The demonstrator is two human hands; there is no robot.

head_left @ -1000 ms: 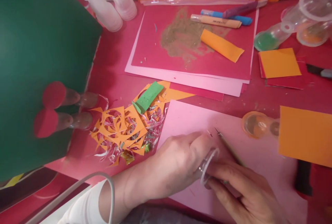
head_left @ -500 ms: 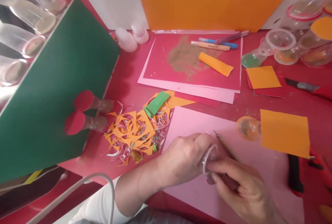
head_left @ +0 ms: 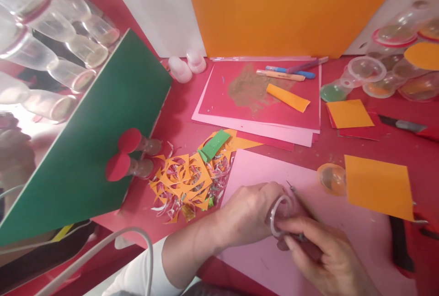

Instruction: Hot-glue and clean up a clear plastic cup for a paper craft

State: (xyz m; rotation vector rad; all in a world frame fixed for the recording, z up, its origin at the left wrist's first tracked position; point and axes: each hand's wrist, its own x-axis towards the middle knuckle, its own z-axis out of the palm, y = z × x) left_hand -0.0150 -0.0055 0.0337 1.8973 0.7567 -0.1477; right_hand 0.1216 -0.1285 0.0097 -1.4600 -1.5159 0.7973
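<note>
My left hand [head_left: 248,216] is closed round a small clear plastic cup [head_left: 279,214], pressing it on its side onto a pink sheet of paper [head_left: 322,236]. My right hand [head_left: 322,259] grips a thin pencil [head_left: 302,198], whose point sticks up past the cup's rim. Both hands meet over the middle of the pink sheet, near the table's front edge.
A pile of orange paper cut-outs and shreds [head_left: 185,182] lies left of the sheet. A green board [head_left: 96,140] leans at the left, two red-capped tubes [head_left: 132,154] beside it. Farther back are a red sheet [head_left: 264,99], markers [head_left: 284,73], orange squares [head_left: 377,186] and clear cups [head_left: 377,76].
The view has tilted up and shifted, showing more of the back wall. My hands stay together on the cup and pencil, with the right hand working slightly round the rim.
</note>
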